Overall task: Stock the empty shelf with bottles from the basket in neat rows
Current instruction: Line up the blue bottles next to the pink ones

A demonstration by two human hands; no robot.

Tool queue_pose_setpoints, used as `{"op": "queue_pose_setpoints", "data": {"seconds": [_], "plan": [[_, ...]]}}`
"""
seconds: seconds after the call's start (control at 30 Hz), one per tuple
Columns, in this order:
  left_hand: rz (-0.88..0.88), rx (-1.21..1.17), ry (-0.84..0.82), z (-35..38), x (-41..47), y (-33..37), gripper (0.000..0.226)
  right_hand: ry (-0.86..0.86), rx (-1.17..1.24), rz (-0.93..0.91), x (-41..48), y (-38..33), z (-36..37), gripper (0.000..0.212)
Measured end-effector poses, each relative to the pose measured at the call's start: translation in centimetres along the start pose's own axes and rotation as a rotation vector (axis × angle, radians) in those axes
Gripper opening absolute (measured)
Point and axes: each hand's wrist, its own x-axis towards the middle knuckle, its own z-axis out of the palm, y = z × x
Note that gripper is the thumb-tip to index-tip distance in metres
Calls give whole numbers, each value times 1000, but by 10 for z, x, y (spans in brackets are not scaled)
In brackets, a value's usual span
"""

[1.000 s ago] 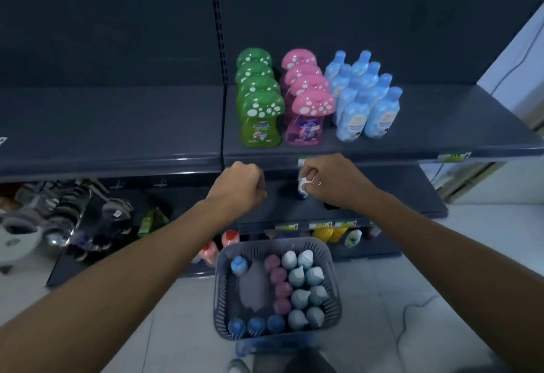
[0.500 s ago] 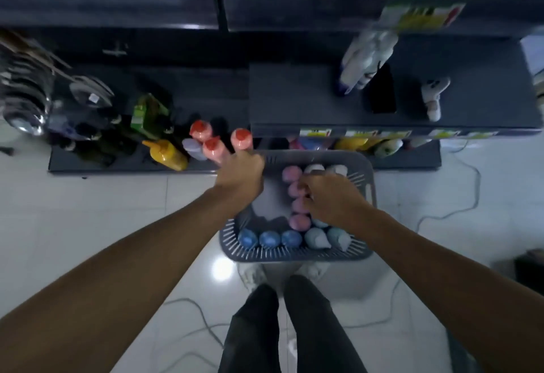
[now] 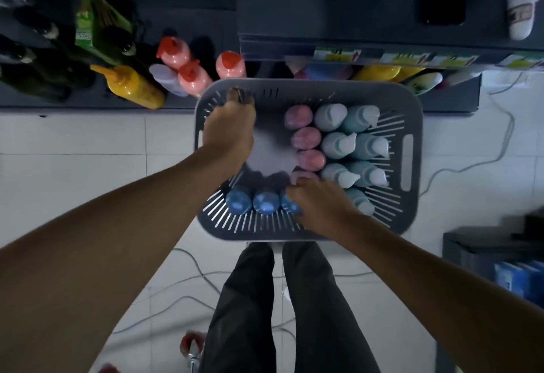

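I look straight down into the grey slotted basket (image 3: 410, 125) on the floor. It holds a column of pink-capped bottles (image 3: 306, 138), two columns of pale teal bottles (image 3: 353, 144) and a near row of blue-capped bottles (image 3: 252, 202). My left hand (image 3: 229, 129) reaches into the far left corner with fingers curled downward, and the blue bottle that stood there is hidden under it. My right hand (image 3: 319, 203) is at the near row, fingers curled round the third blue bottle (image 3: 290, 206), just below the nearest pink cap. The shelf being stocked is out of view.
The lowest shelf ahead holds a yellow bottle (image 3: 134, 87), orange-capped bottles (image 3: 194, 78) and dark bottles at the left. A higher shelf (image 3: 323, 4) carries a white controller (image 3: 521, 4). My legs (image 3: 279, 299) stand behind the basket, cables cross the tiled floor, and a dark box (image 3: 494, 257) sits at right.
My view dropped from the stocked shelf to the basket. Both hands came down from the shelf edge into the basket, the left to the far corner, the right to the near blue row.
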Motion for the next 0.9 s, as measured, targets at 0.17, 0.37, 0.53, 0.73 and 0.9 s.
{"op": "queue_pose_setpoints", "data": {"seconds": [0.17,0.37,0.53,0.73,0.9], "plan": [[-15,7,34,6,5,-2,47,13,-97,-20,2,-2,4,32],[-32,42,35,3,8,-3,41,8,-161,-90,3,-3,7,29],[-13,129,25,-3,8,4,27,7,-191,-61,2,-6,7,29],[20,171,29,-22,-8,8,22,5,-171,-28,-4,-12,-10,25],[60,175,75,-51,-24,11,16,45,-163,4,-19,-16,-33,28]]}}
